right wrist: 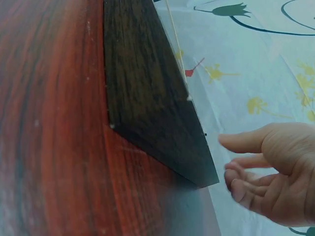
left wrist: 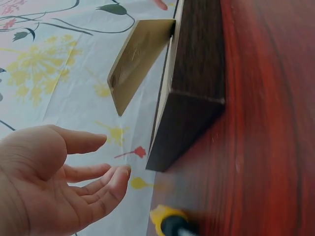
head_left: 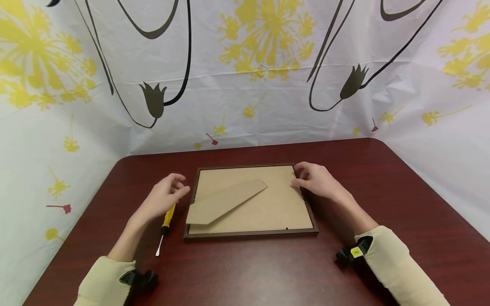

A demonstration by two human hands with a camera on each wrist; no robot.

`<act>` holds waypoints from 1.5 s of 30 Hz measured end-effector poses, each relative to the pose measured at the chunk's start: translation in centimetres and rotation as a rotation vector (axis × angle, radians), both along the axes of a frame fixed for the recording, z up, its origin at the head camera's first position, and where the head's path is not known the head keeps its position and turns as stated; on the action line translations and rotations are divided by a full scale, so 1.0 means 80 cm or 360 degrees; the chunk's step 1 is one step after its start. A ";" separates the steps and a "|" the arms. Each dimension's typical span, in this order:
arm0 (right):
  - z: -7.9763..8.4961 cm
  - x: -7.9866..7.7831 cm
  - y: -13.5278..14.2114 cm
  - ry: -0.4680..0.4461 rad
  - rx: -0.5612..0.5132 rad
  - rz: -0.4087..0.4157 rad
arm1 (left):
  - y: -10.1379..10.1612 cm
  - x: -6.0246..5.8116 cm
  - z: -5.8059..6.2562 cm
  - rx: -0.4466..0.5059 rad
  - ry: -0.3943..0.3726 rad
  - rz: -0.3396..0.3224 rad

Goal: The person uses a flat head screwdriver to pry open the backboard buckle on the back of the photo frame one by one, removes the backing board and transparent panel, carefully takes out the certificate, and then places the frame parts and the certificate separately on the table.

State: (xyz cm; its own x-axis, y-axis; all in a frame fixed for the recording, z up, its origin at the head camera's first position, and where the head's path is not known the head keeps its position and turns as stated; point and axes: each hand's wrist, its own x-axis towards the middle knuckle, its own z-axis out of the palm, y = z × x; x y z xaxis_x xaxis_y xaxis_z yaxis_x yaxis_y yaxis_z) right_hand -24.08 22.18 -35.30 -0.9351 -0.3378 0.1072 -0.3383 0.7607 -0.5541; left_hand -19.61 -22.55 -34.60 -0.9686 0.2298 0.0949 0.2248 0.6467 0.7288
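A picture frame (head_left: 250, 235) with a dark wood-look border lies face down on the table, its tan backing board (head_left: 283, 208) upward. Across the board slants a cardboard stand flap (head_left: 226, 199), tilted up from the back in the left wrist view. My left hand (head_left: 164, 195) hovers by the frame's left side, fingers loosely bent and holding nothing. At the opposite side is my right hand (head_left: 317, 180), thumb and fingertips right at the upper right edge, relaxed. In the right wrist view the frame's corner (right wrist: 162, 137) stands beside those fingertips.
A screwdriver (head_left: 166, 219) with a yellow and black handle lies left of the frame, beneath the left hand, blade toward the front. The dark red table (head_left: 252, 272) meets a flower-patterned white sheet (head_left: 252, 110) at its back and sides.
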 end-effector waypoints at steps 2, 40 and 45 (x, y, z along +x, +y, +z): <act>-0.003 -0.004 -0.003 0.0074 -0.0034 0.0026 | 0.006 -0.005 0.000 0.0024 -0.0023 -0.0003; -0.006 -0.026 -0.099 0.0148 0.0165 0.0702 | 0.024 -0.023 -0.026 -0.0180 -0.0410 -0.0024; -0.007 -0.029 -0.102 0.0174 0.0226 0.0716 | 0.025 -0.023 -0.028 -0.0179 -0.0422 -0.0023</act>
